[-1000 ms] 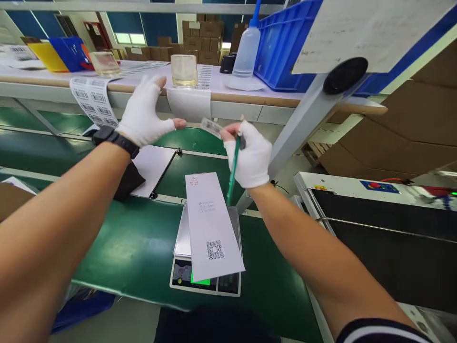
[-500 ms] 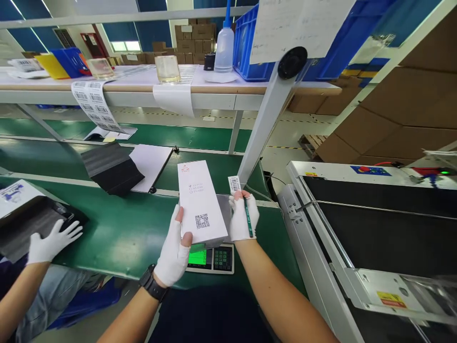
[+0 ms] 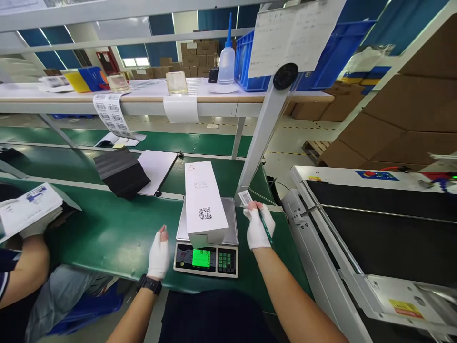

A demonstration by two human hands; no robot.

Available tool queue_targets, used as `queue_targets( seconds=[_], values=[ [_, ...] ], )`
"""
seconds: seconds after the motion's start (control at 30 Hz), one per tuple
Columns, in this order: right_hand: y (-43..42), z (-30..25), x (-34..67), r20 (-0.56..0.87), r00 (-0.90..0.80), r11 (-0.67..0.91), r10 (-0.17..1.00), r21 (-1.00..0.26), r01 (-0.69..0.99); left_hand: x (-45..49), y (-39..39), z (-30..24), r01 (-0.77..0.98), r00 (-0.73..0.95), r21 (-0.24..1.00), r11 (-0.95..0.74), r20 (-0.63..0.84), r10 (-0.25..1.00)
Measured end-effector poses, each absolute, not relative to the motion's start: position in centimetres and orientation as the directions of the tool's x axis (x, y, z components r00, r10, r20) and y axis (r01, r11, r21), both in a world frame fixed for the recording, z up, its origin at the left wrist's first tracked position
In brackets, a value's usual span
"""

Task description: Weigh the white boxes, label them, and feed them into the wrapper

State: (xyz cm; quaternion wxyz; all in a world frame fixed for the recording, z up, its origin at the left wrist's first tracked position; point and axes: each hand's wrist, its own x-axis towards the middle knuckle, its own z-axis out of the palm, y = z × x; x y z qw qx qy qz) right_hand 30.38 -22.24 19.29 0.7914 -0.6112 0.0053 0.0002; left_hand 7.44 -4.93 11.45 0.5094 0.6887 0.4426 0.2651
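White box [image 3: 205,205] w/ QR code lies flat on the scale [image 3: 233,228], lengthwise, overhanging the platform's far edge; nobody's touching it. Scale sits at the near edge of the green bench [image 3: 117,233], display lit green w/ digits showing, so weighing looks done or under way.

Right hand [image 3: 260,227], white fingerless glove, hovers just right of the scale's far right corner. Thumb and forefinger are pinched on a small barcode label [image 3: 245,197], held up; remaining fingers are curled round a green pen [image 3: 266,226]. Label isn't on the box yet, so by the look of it sticking it on is what's left, maybe a pen mark too.

Left hand [image 3: 159,255], same glove, is near the scale's left side, apart from it, close to the bench's near edge. Fingers loosely together, holding nothing.

Further out: black foam pad [image 3: 121,171] and a white sheet [image 3: 157,164] toward the bench's far side. Shelf [image 3: 221,97] above carries a strip of barcode labels [image 3: 112,114] hanging over its edge, a squeeze bottle [image 3: 226,59] and a blue bin [image 3: 250,62]. At the left edge a co-worker's gloved hand [image 3: 39,224] holds another printed box [image 3: 28,207].
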Motion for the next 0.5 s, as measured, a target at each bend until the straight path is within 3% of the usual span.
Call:
queue_targets(
  seconds=[0.1, 0.23, 0.37, 0.5],
  values=[
    [-26.1, 17.4, 30.4, -0.042, 0.999, 0.165, -0.023, -0.986, -0.038, 2.4, -4.7, 4.1, 0.644, 0.461, 0.756, -0.119, -0.259, 0.849],
    [-30.4, 15.3, 30.0, -0.101, 0.993, 0.038, -0.064, -0.994, -0.098, -1.9, -6.1, -2.0, 0.728, 0.586, 0.587, -0.355, -0.264, 0.766],
    [-32.0, 14.3, 29.5, -0.141, 0.983, -0.016, -0.116, -0.989, -0.144, -2.1, -6.0, -2.7, 0.757, 0.558, 0.547, -0.356, -0.258, 0.789],
    [-31.2, 14.6, 29.2, -0.164, 0.982, -0.017, -0.095, -0.986, -0.166, -1.4, -4.8, -1.5, 0.767, 0.553, 0.534, -0.355, -0.272, 0.787]
  ],
)
